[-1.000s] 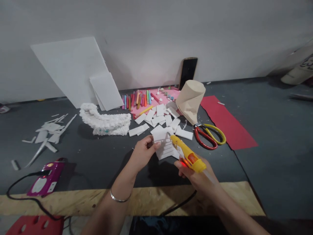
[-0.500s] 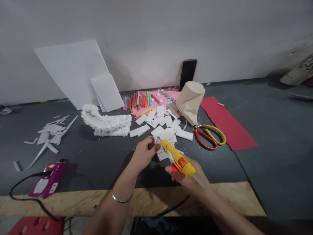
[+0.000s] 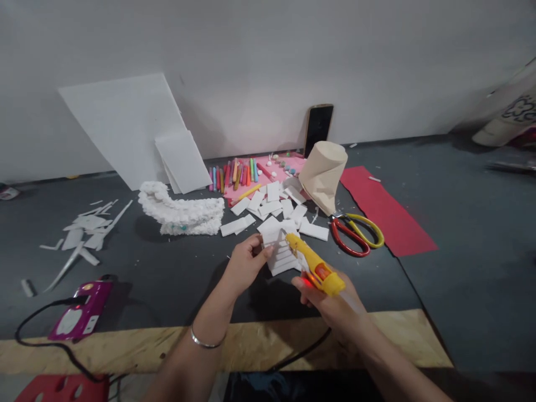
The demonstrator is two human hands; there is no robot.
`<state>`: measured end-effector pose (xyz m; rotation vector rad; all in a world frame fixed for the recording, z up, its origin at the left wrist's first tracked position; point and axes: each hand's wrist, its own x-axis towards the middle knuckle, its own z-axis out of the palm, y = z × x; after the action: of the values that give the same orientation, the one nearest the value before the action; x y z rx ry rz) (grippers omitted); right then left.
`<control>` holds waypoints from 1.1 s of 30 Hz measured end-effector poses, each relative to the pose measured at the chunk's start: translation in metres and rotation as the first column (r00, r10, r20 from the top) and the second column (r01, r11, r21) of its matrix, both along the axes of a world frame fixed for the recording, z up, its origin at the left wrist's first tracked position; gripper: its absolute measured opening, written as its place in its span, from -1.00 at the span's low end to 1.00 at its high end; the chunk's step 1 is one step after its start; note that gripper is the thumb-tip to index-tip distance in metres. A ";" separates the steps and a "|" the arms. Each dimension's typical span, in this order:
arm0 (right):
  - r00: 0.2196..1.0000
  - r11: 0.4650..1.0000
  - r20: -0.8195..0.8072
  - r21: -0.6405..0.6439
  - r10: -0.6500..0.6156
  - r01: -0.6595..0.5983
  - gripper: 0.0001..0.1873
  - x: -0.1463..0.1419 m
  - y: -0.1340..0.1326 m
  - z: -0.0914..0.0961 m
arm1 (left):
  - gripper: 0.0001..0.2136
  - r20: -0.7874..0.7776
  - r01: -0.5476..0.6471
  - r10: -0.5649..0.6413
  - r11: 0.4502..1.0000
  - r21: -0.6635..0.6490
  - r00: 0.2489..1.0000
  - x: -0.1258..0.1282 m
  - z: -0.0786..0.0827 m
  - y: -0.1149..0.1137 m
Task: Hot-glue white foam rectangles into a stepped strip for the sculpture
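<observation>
My left hand (image 3: 248, 260) pinches the left edge of a small layered piece (image 3: 281, 258) built from overlapping white foam strips, thumb in front. In my right hand (image 3: 329, 298) is a yellow hot glue gun (image 3: 316, 264), its tip over the upper part of the layered piece. A red light glows by my right fingers, and a clear glue stick sticks out of the gun's rear. Just beyond lie loose white foam rectangles (image 3: 270, 208). To the right rest scissors (image 3: 355, 234) with one red and one yellow handle.
A white bumpy curved model (image 3: 182, 209) sits left of the rectangles. Behind are crayons (image 3: 238, 173), a leaning phone (image 3: 319, 128) and a beige paper cone (image 3: 324, 170). Red paper (image 3: 389, 215) lies right; white scraps (image 3: 86, 229) and a purple power box (image 3: 81, 310) with a cable lie left.
The glue gun in my right hand has moved a little to the right across the top of the layered piece. My left hand keeps its grip at the left edge.
</observation>
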<state>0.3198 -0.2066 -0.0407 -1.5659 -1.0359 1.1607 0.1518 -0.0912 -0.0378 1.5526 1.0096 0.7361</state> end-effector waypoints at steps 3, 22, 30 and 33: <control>0.996 0.997 0.051 0.027 0.076 -0.077 -0.67 -0.007 0.002 0.002 | -0.70 -0.021 0.005 -0.005 1.000 0.007 1.000 0.000 0.000 0.000; 0.999 0.999 0.012 0.016 0.051 -0.051 -0.68 -0.006 0.001 0.005 | -0.68 -0.064 -0.003 0.005 0.999 0.037 0.998 0.001 0.001 0.000; 1.000 1.000 -0.003 -0.001 0.026 -0.026 -0.66 -0.007 0.004 0.008 | -0.70 -0.039 -0.012 0.013 0.999 0.037 0.999 -0.001 -0.002 0.002; 0.999 0.999 -0.019 -0.019 -0.029 0.029 -0.66 -0.001 0.003 0.011 | -0.71 -0.039 -0.020 0.023 0.998 0.057 0.999 -0.001 0.000 0.001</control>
<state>0.3187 -0.2036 -0.0297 -1.5762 -0.9890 1.1668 0.1507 -0.0897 -0.0382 1.6127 1.0439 0.7572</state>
